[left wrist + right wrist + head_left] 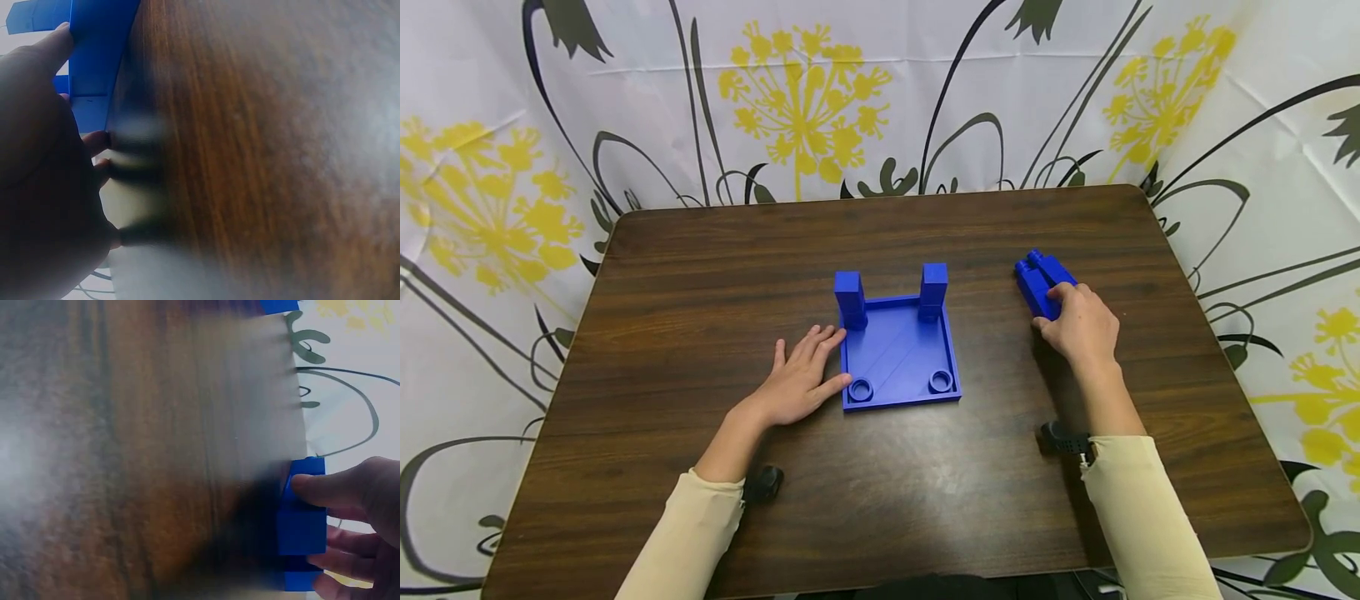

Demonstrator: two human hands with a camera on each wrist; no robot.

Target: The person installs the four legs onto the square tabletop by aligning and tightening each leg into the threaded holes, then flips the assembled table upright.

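A square blue plastic tray (904, 350) with a raised rim lies mid-table. Two square posts (850, 302) stand upright at its far corners, and round sockets (940, 382) show at its near corners. My left hand (799, 385) is spread beside the tray, fingers fairly straight, its thumb and index fingertip touching the left rim. In the left wrist view the thumb lies against the tray wall (100, 53). To the right, two blue posts (1032, 283) with round pegs lie side by side. My right hand (1082, 327) pinches at least one post (302, 531) between thumb and fingers; the palm side is hidden.
The brown wood-grain table (715, 267) carries the tray and posts. A white curtain (655, 100) with yellow and grey flowers hangs behind and at both sides. Black wrist cameras (763, 483) sit at both sleeve cuffs.
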